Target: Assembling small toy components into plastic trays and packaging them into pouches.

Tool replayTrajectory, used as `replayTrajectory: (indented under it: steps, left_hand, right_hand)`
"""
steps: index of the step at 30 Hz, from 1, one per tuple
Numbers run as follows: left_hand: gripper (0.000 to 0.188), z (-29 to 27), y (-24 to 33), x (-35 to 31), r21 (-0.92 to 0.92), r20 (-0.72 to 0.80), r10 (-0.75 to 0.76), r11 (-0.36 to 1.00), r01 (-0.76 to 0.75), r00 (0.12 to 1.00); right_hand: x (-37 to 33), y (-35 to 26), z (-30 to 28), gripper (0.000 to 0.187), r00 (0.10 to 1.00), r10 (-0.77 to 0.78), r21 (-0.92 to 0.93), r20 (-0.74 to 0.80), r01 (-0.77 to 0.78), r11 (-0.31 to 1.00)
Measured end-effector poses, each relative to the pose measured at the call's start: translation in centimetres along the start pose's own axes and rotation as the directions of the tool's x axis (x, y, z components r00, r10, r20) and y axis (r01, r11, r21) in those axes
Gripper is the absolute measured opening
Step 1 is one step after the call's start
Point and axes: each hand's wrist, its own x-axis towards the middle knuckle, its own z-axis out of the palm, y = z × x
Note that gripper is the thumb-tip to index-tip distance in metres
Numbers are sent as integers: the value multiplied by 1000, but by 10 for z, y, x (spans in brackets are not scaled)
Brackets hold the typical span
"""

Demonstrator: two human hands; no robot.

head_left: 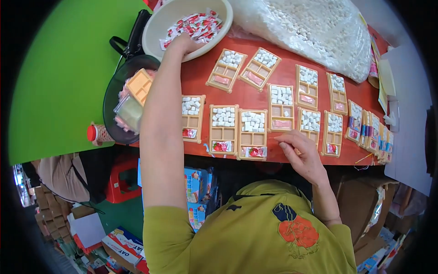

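Sachets (pixel 200 26) sit in the bowl (pixel 157 25), probably for easy reach; the left hand (pixel 185 44) dips there, finger spread and hold hidden; the right hand (pixel 302 150) half-curls beside face-up trays (pixel 276 112), grip unclear

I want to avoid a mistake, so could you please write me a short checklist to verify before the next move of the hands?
1. Left hand over the packets in the cream bowl: ok.
2. Packets available there: ok, many visible.
3. Left hand gripping a packet: cannot tell, fingertips hidden.
4. Right hand clear of the trays in this view: not ok, it covers the near end of one tray.
5. White cubes in that tray: ok.
6. Packet at that tray's near end: cannot tell, hidden.
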Motion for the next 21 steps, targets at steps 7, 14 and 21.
replayTrajectory:
  steps: [7, 14, 21]
  left_hand:
    - [82, 12, 3, 27, 79, -134, -43, 995, 54, 990]
    - [34, 11, -9, 16, 36, -550, 29, 999, -11, 835]
    - [22, -24, 9, -2, -914, -360, -585, 63, -401, 727]
  right_hand:
    - [-8, 26, -13, 14, 999, 21, 33, -49, -20, 999]
    - [-2, 31, -12, 14, 1000, -13, 31, -28, 14, 999]
    - [2, 25, -11, 15, 999, -42, 30, 19, 41, 999]
